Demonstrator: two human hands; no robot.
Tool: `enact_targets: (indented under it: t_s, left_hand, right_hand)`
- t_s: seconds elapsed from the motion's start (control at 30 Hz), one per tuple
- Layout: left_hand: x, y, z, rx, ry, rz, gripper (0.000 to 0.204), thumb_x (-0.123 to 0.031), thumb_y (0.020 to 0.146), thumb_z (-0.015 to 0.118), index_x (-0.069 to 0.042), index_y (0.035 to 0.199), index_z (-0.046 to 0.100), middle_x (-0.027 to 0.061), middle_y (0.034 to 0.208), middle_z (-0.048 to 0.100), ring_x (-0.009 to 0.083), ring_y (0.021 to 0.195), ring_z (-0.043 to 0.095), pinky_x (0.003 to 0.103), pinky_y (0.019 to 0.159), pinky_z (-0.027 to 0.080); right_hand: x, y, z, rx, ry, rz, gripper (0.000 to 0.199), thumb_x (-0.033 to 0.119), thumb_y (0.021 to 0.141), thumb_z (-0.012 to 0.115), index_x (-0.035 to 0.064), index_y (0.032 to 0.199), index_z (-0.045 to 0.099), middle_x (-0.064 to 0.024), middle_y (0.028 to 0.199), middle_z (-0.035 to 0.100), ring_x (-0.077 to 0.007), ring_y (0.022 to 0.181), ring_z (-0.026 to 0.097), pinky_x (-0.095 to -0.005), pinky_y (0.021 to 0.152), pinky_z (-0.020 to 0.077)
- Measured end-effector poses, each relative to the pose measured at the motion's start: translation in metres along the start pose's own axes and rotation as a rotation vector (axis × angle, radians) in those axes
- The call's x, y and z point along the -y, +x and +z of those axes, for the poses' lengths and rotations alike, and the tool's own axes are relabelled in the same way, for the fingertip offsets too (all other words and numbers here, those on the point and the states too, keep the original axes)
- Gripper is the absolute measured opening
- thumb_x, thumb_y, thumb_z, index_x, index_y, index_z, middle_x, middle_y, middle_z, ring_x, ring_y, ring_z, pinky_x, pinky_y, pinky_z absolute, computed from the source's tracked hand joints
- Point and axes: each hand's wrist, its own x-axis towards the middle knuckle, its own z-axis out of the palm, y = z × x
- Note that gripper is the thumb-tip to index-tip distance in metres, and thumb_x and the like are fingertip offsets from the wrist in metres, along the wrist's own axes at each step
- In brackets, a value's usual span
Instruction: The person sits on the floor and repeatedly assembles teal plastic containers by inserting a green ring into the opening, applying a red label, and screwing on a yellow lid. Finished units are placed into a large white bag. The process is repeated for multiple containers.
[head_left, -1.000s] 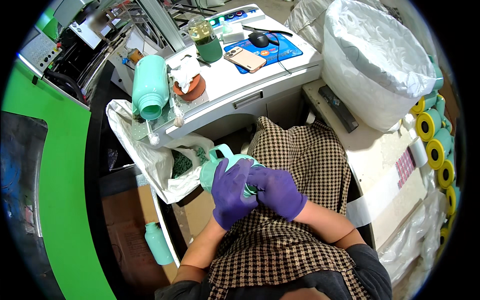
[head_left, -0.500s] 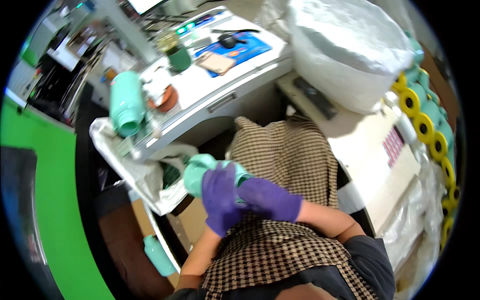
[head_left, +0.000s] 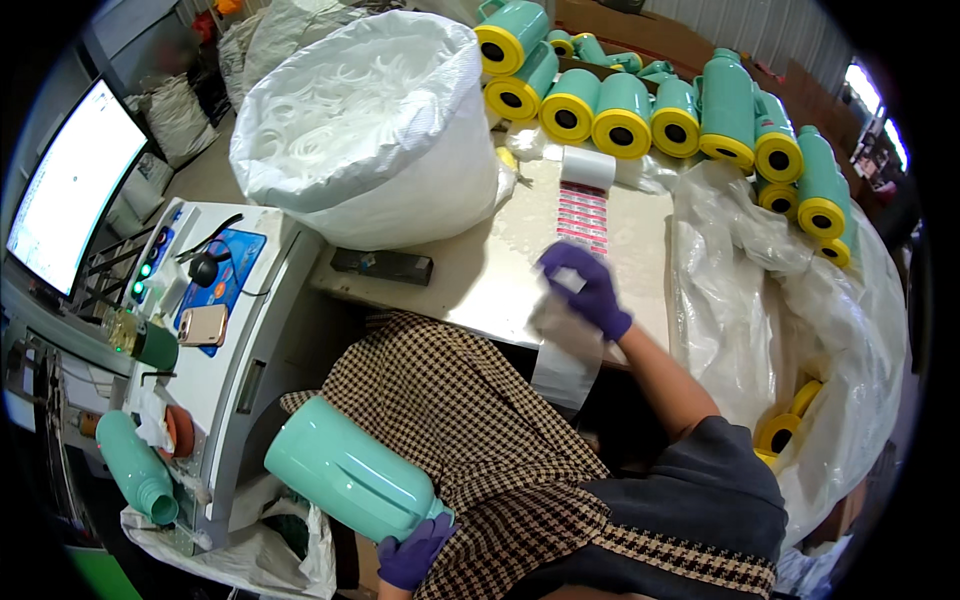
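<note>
My gloved left hand grips the narrow neck end of a mint-green flask body. The flask slants across my lap, its broad end pointing up and to the left. Away from it, my gloved right hand hovers over the white bench, with thumb and forefinger curled together in a pinch. Whatever those fingertips hold, if anything, is too small or blurred to make out. Just beyond them lies a strip of pink-and-white labels running from a white roll.
Several green flasks with yellow bases line the bench's far side. A large white sack of clear rings stands left of a dark bar. Plastic sheeting hangs at right. Another flask body and a phone rest on the left desk.
The view has swung right toward the bench. My right hand has left the flask and moved out over the bench; my left hand still holds the flask, now with its broad end up-left.
</note>
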Motion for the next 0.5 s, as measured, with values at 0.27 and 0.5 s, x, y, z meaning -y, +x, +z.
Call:
enact_targets:
  t_s: [0.27,0.5]
  left_hand:
    - [0.007,-0.006,0.03,0.078,-0.064,0.163,0.038,-0.026,0.1,0.06,-0.015,0.136,0.067,-0.0037,0.146,0.058,0.0161,0.122,0.056,0.042,0.115,0.037]
    - [0.013,0.022,0.004,0.119,-0.042,0.146,0.039,-0.022,0.102,0.051,-0.021,0.139,0.062,-0.0069,0.144,0.058,0.012,0.122,0.056,0.037,0.106,0.042]
  right_hand:
    - [-0.113,-0.038,-0.105,-0.068,-0.74,0.317,0.025,0.023,0.079,0.081,0.006,0.096,0.075,-0.0128,0.099,0.069,-0.0322,0.102,0.064,-0.0416,0.092,0.0508]
    - [-0.108,-0.05,-0.108,-0.128,-0.719,0.409,0.019,0.02,0.075,0.082,0.0062,0.085,0.074,-0.0122,0.089,0.068,-0.032,0.091,0.064,-0.0421,0.082,0.0508]
